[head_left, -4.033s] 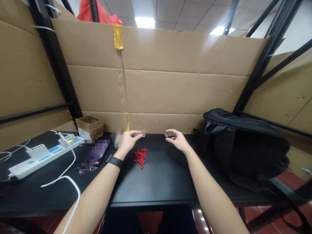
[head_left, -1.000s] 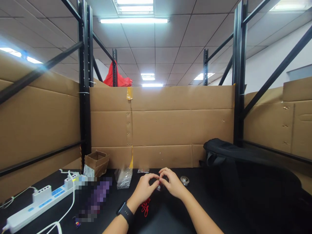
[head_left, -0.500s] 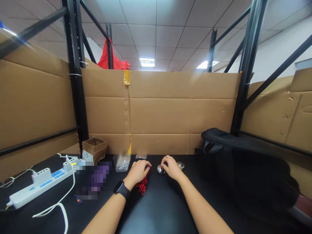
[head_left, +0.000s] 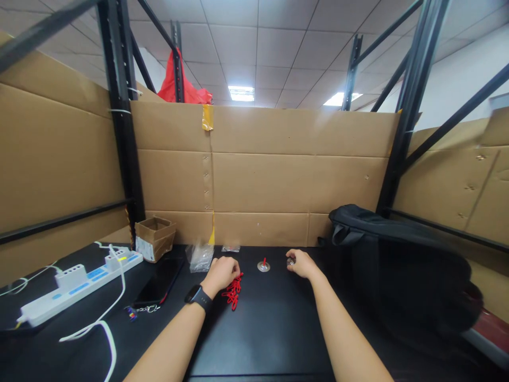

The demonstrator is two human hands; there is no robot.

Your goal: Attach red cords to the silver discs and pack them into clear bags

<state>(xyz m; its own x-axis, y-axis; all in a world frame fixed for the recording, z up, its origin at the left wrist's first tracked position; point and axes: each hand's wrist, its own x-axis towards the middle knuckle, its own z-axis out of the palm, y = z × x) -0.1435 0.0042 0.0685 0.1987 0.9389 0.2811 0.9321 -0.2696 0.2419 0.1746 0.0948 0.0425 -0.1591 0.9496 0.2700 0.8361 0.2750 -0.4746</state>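
Note:
A bundle of red cord loops (head_left: 233, 294) lies on the black table, its upper end under the fingers of my left hand (head_left: 223, 272), which are curled together on it. Right of it, a small shiny metal disc (head_left: 263, 266) rests on the table with a short red piece upright at its middle. Farther right, my right hand (head_left: 302, 263) has its fingers closed round a second shiny disc (head_left: 291, 261), mostly covered by the fingers.
At the left lie a white power strip (head_left: 79, 289) with cables and a dark phone (head_left: 159, 282). An open cardboard box (head_left: 155, 239) and clear plastic bags (head_left: 200, 257) stand near the back cardboard wall (head_left: 258, 180). A black backpack (head_left: 401, 276) fills the right side.
My right hand has left the first disc and moved right onto the second one. The first disc now stands uncovered. My left hand's fingers have drawn in on the red cords.

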